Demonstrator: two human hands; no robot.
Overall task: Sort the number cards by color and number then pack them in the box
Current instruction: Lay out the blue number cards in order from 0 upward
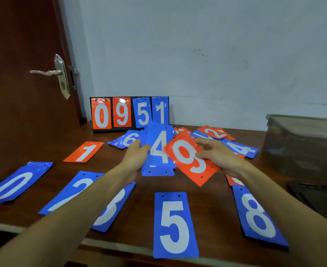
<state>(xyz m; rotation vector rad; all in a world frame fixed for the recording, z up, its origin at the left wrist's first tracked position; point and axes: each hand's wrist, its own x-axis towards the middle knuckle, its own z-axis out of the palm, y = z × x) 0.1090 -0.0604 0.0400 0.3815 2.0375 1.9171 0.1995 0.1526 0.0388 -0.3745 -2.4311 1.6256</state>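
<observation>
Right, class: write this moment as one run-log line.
phase: sorting | left hand: holds blue 4 stack | right hand: holds red 9 card | box: untouched

Left grip (137, 154) holds a blue card stack (159, 149) topped by a 4; right grip (218, 156) pinches an orange 9 card (187, 160) overlapping it.

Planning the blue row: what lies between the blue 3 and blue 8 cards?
The blue 5 card lies flat there, touching neither, as the head view shows.
</observation>
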